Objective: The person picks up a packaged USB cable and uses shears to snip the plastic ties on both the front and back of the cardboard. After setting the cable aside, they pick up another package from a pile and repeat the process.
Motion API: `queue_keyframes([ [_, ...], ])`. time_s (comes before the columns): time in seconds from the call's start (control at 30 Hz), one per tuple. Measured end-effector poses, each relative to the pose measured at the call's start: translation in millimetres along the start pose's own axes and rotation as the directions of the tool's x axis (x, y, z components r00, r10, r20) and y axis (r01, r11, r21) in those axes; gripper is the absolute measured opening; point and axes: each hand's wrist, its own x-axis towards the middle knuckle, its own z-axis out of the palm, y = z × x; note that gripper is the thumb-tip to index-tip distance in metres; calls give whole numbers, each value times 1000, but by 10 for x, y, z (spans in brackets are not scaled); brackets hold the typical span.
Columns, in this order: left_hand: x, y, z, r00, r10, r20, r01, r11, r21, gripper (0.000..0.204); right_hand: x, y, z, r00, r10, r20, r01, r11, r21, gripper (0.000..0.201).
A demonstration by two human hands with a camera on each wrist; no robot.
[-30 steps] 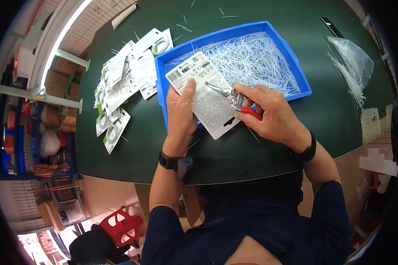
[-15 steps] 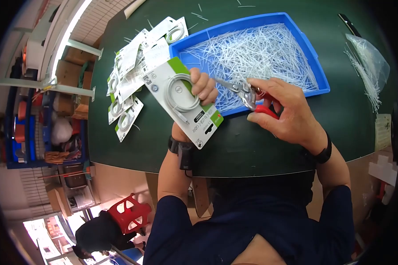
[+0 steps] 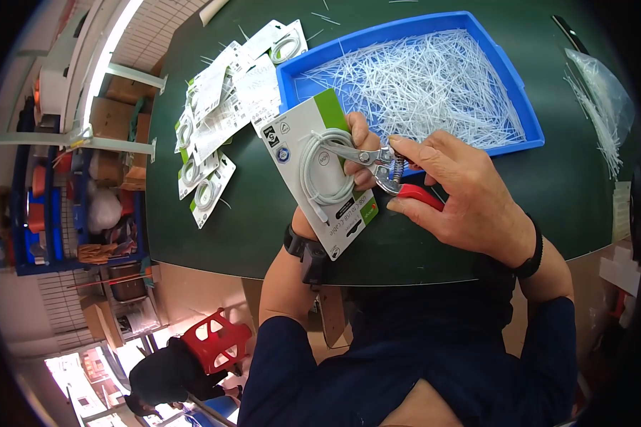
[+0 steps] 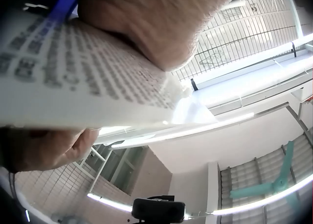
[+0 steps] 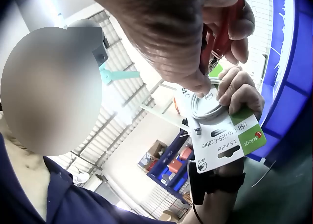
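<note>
My left hand grips a white and green retail card by its edge, printed side with a coiled white USB-C cable facing up. Red-handled snips with a spring between the handles are held in my right hand. Their slim metal nose lies over the coil, beside my left fingers. In the left wrist view the thumb presses the card's text-covered back. The right wrist view shows "1.5 meter" on the card front and my fingers round the red handles.
Behind the hands stands a blue tray heaped with thin white plastic strips. Carded cables are piled at the left of the green table. A clear bag and more strips lie far right. A person sits beside a red stool.
My left hand has turned the card from its text-covered back to the cable side. The right hand has brought the snips' nose over the coil. The tray sits farther right in view.
</note>
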Motion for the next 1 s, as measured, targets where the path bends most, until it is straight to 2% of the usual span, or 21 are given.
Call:
queue_keyframes([
  [0.1, 18, 10, -46, 996, 59, 69, -66, 993, 100, 37, -11, 15, -9, 1000, 2, 7, -2, 1000, -1, 72],
  [0.43, 14, 16, -88, 991, 123, 46, -130, 973, 191, 36, -32, 19, -12, 998, -34, -54, 34, 999, -3, 71],
  [0.8, 13, 6, -129, 989, 149, 21, -150, 955, 256, 35, -57, -3, -34, 1000, 4, -11, -4, 1000, -18, 71],
  [0.93, 1, -24, -116, 986, 164, -29, -150, 952, 265, 35, -60, 12, -20, 1000, -3, -14, 3, 1000, -16, 70],
  [1.0, -20, -39, -117, 967, 239, -92, -187, 905, 383, 36, -67, 9, -27, 1000, -5, -17, 5, 1000, -18, 69],
])
